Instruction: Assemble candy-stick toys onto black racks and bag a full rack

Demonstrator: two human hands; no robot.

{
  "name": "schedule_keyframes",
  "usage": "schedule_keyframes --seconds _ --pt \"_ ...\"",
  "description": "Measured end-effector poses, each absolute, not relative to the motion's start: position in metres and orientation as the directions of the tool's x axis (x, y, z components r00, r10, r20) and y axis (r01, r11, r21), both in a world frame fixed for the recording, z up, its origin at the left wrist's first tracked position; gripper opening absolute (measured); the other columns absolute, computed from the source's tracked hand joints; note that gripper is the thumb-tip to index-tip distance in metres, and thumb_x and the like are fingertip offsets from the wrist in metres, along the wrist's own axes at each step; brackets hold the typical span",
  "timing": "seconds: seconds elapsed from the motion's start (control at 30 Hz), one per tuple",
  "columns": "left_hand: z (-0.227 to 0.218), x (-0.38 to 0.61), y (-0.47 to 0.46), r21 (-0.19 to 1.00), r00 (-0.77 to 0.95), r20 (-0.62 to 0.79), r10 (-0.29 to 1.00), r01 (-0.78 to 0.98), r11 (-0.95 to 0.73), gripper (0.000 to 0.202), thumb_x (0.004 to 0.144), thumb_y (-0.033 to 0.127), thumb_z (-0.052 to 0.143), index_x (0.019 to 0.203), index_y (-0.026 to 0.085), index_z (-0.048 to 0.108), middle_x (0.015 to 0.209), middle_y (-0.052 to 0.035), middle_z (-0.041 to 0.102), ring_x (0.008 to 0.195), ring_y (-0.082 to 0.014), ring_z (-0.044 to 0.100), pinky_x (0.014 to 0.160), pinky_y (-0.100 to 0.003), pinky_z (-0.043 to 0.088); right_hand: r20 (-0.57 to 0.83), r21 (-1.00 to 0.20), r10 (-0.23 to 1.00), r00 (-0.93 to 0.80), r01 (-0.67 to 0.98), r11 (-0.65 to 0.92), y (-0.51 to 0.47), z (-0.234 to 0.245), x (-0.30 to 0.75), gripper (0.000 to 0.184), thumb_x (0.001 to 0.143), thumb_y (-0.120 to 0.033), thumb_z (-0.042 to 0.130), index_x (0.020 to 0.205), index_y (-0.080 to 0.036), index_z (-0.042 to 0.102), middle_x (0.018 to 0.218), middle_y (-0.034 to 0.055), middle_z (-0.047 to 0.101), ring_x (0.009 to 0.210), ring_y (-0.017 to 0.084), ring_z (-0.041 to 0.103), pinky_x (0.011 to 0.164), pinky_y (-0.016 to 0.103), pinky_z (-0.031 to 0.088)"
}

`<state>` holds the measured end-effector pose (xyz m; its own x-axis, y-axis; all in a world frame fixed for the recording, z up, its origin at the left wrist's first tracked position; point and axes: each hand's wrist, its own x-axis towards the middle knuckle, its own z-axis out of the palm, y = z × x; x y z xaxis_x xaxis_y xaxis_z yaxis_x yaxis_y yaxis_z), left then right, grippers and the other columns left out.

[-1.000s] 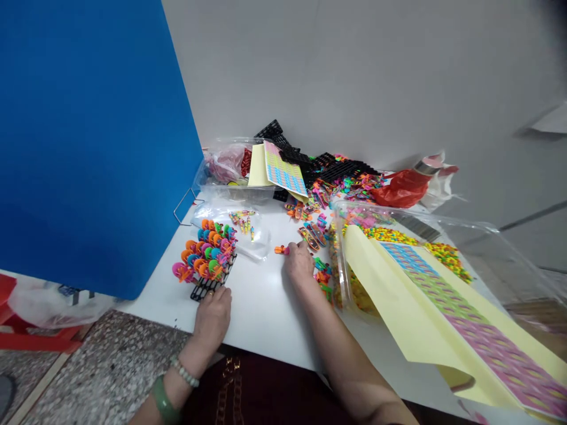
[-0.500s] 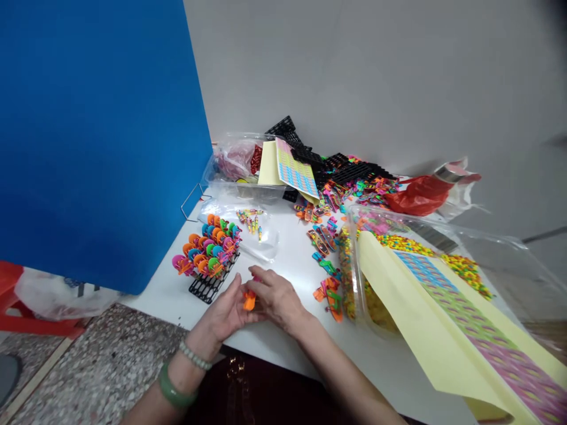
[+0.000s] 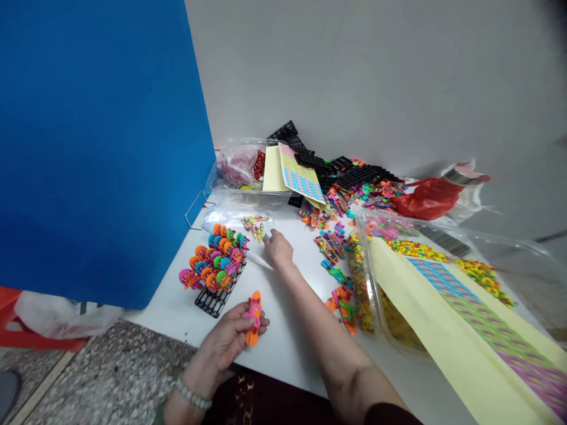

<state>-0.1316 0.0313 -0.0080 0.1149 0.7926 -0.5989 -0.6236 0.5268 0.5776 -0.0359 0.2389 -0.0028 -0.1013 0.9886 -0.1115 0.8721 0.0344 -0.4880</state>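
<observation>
My left hand [image 3: 233,332] is closed around a small orange toy skateboard [image 3: 253,337] with a pink part across its middle, held upright above the table's front edge. Farther off, my right hand [image 3: 280,251] is at the small yellow patterned pieces [image 3: 256,228], which lie on a clear plastic bag [image 3: 224,217]. Its fingertips are drawn together by the pieces, and what they pinch is too small to make out. Left of my hands, a black grid rack [image 3: 213,303] carries rows of toys with round orange, pink, blue and green tops [image 3: 217,255].
At right stands a clear bin [image 3: 367,289] of small yellow pieces, with sticker sheets [image 3: 469,307] lying over it. Toy skateboards [image 3: 328,248] lie beside it. Black grids [image 3: 354,171], a clear tray [image 3: 248,193] and a red bag [image 3: 427,200] are behind; a blue panel [image 3: 101,147] borders the left.
My right hand has left my left hand and moved forward to the yellow pieces on the plastic bag. The toy skateboard now shows fully in my left hand.
</observation>
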Motion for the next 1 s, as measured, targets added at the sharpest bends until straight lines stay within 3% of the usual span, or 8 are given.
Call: schedule_keyframes --seconds 0.1,0.2,0.27,0.33,0.43,0.53,0.63,1.0 --pt "-0.007 -0.129 0.027 0.597 0.099 -0.627 0.772 -0.577 0.558 0.042 0.059 0.026 0.081 0.092 0.019 0.056 0.079 -0.0040 0.070 0.078 -0.0208 0.071 0.072 -0.030 0.056 -0.131 -0.418 0.984 -0.121 0.907 0.056 0.249 -0.004 -0.046 0.029 0.091 -0.026 0.046 0.112 -0.017 0.063 0.118 0.0140 0.062 0.106 0.023 0.061 0.086 0.032 0.044" --pt "-0.004 -0.128 0.023 0.688 -0.001 -0.629 0.778 -0.468 0.555 0.042 0.069 0.042 0.075 0.094 0.018 0.052 0.072 -0.0045 0.069 0.063 -0.0190 0.070 0.051 -0.023 0.049 -0.105 -0.416 0.988 -0.115 0.907 0.061 0.239 -0.004 -0.035 0.028 0.089 -0.020 0.044 0.110 -0.018 0.064 0.114 0.0127 0.063 0.108 0.024 0.058 0.087 0.033 0.043" --pt "-0.001 -0.126 0.022 0.740 -0.070 -0.608 0.791 -0.411 0.533 0.040 0.076 0.050 0.067 0.093 0.017 0.050 0.070 -0.0051 0.068 0.045 -0.0136 0.062 0.036 -0.017 0.033 -0.070 -0.520 0.985 -0.156 0.849 0.098 0.220 -0.006 -0.017 0.027 0.089 -0.023 0.045 0.108 -0.021 0.064 0.110 0.0084 0.066 0.103 0.021 0.059 0.085 0.031 0.043" --pt "0.001 -0.124 0.022 0.748 -0.112 -0.598 0.794 -0.435 0.502 0.037 0.079 0.049 0.064 0.092 0.018 0.049 0.071 -0.0042 0.068 0.035 -0.0094 0.053 0.031 -0.017 0.022 -0.042 -0.709 0.966 -0.257 0.688 0.152 0.192 -0.010 0.005 0.024 0.086 -0.028 0.049 0.102 -0.021 0.065 0.099 0.0034 0.068 0.093 0.018 0.061 0.081 0.028 0.044" --pt "0.000 -0.121 0.026 0.693 -0.097 -0.585 0.805 -0.575 0.435 0.031 0.078 0.037 0.068 0.094 0.018 0.050 0.074 -0.0026 0.068 0.045 -0.0113 0.061 0.037 -0.017 0.035 -0.052 -0.902 0.920 -0.388 0.414 0.124 0.136 -0.015 0.035 0.021 0.081 -0.033 0.055 0.093 -0.020 0.067 0.088 0.0012 0.068 0.084 0.017 0.061 0.077 0.027 0.046" --pt "-0.007 -0.117 0.030 0.604 -0.075 -0.618 0.783 -0.683 0.411 0.023 0.077 0.026 0.070 0.091 0.016 0.054 0.074 -0.0036 0.067 0.059 -0.0156 0.068 0.052 -0.022 0.050 -0.074 -0.946 0.905 -0.419 0.316 0.069 0.081 -0.020 0.055 0.019 0.080 -0.034 0.057 0.088 -0.021 0.068 0.089 0.0025 0.068 0.084 0.017 0.062 0.077 0.028 0.047" --pt "-0.014 -0.108 0.032 0.560 -0.077 -0.667 0.741 -0.708 0.431 0.016 0.079 0.023 0.068 0.088 0.013 0.058 0.073 -0.0048 0.067 0.060 -0.0149 0.067 0.055 -0.024 0.052 -0.063 -0.935 0.906 -0.418 0.342 0.093 0.049 -0.026 0.059 0.017 0.083 -0.032 0.054 0.086 -0.022 0.068 0.085 0.0024 0.066 0.080 0.016 0.060 0.075 0.027 0.046" --pt "-0.015 -0.089 0.032 0.618 -0.193 -0.673 0.714 -0.677 0.400 0.013 0.080 0.022 0.068 0.083 0.014 0.058 0.066 -0.0015 0.064 0.052 -0.0098 0.059 0.054 -0.022 0.050 -0.093 -0.908 0.927 -0.363 0.413 0.071 0.046 -0.034 0.057 0.017 0.086 -0.030 0.051 0.088 -0.023 0.065 0.088 0.0016 0.067 0.084 0.016 0.060 0.079 0.027 0.045"
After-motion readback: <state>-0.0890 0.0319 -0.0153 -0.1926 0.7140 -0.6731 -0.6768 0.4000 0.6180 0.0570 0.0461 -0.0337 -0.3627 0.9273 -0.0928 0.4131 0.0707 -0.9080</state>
